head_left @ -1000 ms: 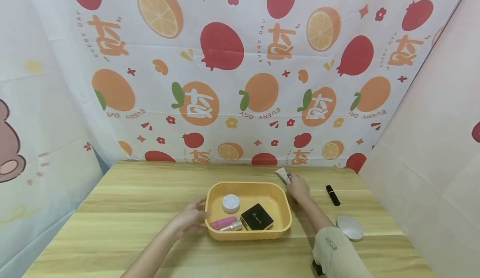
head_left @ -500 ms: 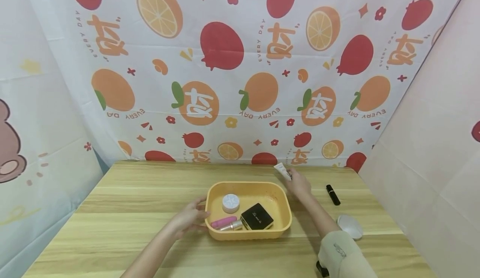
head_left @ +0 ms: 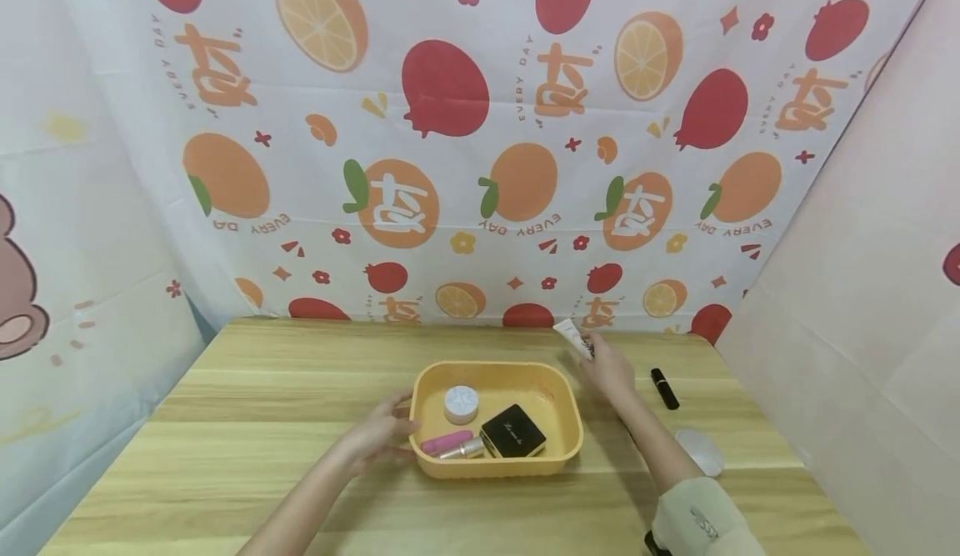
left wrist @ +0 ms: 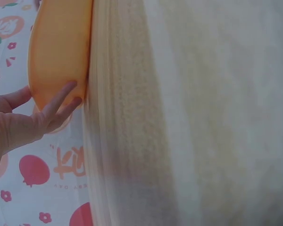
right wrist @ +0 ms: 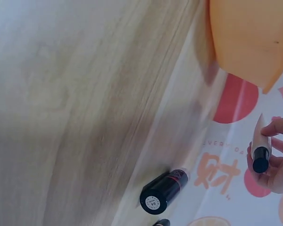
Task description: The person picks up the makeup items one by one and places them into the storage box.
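Head view lets me look down into the yellow bin (head_left: 491, 468) on the counter (head_left: 262, 423): a round tin (head_left: 461, 404) near its left end, a pink stick (head_left: 447, 442) and a silver lipstick (head_left: 465, 448) along the front wall, and a black compact (head_left: 513, 432) beside them. Neither wrist camera gives me those contents.

That same view puts the white tube (head_left: 573, 339) in the right hand (head_left: 609, 370), near the bin's back right corner. On the right wrist feed I get what is lacking from above: the tube's black cap (right wrist: 261, 160) faces me, thumb and fingers pinch the body, and it is held clear of the counter and apart from the bin. A dark cylinder (right wrist: 162, 193) with a round label on its end lies on the counter there; I can't tell which dark thing seen from above it matches.

Left wrist feed shows me the left hand (left wrist: 19, 125) from the side, fingers stretched out and spread against the bin's outer end wall, not wrapped tight.

Only from the head do I see a black lipstick (head_left: 664, 388) right of the right hand, a pale oval case (head_left: 701, 452) nearer, and a dark thing (head_left: 655, 546) mostly covered by the sleeve (head_left: 705, 518).
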`<act>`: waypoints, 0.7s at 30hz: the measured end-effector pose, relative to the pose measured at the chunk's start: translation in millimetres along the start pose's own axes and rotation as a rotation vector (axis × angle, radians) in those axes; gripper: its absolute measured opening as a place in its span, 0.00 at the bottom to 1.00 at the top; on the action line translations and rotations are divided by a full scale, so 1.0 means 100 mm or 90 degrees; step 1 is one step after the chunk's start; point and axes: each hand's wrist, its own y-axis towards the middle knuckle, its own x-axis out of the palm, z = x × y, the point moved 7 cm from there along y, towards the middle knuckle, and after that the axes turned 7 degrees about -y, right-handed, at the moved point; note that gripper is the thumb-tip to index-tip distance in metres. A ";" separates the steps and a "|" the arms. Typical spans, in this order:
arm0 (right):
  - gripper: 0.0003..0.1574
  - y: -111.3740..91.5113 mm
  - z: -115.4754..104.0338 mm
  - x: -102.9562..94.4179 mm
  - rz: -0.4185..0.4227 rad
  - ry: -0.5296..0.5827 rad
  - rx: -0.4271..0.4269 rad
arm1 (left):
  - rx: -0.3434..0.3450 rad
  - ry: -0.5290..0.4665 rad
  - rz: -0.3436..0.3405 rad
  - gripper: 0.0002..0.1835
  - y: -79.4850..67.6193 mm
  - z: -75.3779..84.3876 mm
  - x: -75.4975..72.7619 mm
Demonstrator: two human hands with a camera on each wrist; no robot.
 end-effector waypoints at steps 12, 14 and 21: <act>0.31 -0.24 -0.20 -0.20 0.038 0.044 -0.064 | 0.041 0.059 0.060 0.28 0.04 0.01 0.04; 0.32 -0.29 -0.26 -0.24 0.041 0.053 -0.075 | 0.064 0.103 0.082 0.26 0.06 0.02 0.07; 0.32 -0.41 -0.48 -0.34 0.027 0.069 -0.104 | 0.088 0.143 0.145 0.26 0.08 0.00 0.11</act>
